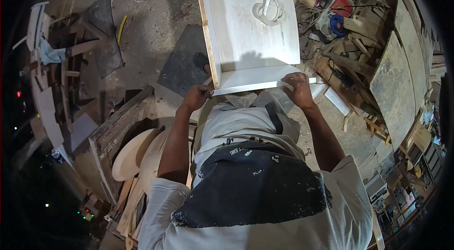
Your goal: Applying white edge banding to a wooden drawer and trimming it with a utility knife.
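Observation:
A white box-like wooden piece (250, 18) with a bare wood edge on its left side lies before me. A coil of white strip (267, 12) rests on its inner panel. A narrow white strip (255, 86) runs along the near edge and sticks out past the right corner. My left hand (198, 95) pinches the strip at the near left corner, fingers closed. My right hand (298, 88) is closed on the strip near the right corner, fingers curled over its top.
Wood scraps (359, 42), a red tool (341, 3), a blue round object (337, 25) and cables lie at right, beside leaning boards (392, 84). At left stand scrap wood frames (71, 74), a dark sheet (104, 27) and round wooden discs (127, 157). A dark mat (177, 61) lies on the floor.

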Tool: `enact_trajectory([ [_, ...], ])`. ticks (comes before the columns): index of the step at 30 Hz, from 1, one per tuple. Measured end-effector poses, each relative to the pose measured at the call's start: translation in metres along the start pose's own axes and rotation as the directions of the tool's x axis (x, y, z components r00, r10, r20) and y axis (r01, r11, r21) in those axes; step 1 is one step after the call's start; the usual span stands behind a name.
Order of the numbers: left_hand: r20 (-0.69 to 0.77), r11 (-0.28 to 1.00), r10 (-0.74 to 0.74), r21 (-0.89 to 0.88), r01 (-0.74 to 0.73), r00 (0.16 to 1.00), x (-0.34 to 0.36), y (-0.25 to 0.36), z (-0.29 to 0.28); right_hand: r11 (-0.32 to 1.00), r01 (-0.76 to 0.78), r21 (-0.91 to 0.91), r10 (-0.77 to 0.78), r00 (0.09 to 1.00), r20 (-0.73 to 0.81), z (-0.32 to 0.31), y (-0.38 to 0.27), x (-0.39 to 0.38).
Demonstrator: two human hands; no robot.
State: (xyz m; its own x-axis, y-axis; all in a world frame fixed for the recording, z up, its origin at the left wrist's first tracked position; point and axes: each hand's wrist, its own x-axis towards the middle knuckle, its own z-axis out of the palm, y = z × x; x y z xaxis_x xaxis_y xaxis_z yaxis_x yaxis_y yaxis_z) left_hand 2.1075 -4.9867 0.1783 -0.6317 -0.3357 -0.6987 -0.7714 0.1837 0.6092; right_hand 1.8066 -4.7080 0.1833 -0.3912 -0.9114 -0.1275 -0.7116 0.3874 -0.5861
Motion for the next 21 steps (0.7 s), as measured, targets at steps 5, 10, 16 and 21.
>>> enact_trajectory([
  [5,0.01,0.999,0.038,0.008,-0.038,0.999,0.001,-0.004,-0.001,0.997,0.051,0.049,-0.054,0.997,0.053,0.018,-0.02,0.012],
  [10,0.006,0.999,0.041,-0.031,-0.041,0.999,-0.003,0.01,-0.005,0.988,0.128,0.085,-0.137,0.984,0.112,0.035,-0.046,0.03],
  [16,0.021,1.0,0.017,-0.024,-0.016,1.0,-0.001,0.002,-0.004,0.966,0.198,0.165,-0.233,0.945,0.231,0.056,-0.085,0.055],
  [21,0.025,0.997,0.017,-0.075,-0.015,1.0,-0.004,0.009,-0.008,0.948,0.258,0.185,-0.299,0.921,0.248,0.079,-0.1,0.068],
])
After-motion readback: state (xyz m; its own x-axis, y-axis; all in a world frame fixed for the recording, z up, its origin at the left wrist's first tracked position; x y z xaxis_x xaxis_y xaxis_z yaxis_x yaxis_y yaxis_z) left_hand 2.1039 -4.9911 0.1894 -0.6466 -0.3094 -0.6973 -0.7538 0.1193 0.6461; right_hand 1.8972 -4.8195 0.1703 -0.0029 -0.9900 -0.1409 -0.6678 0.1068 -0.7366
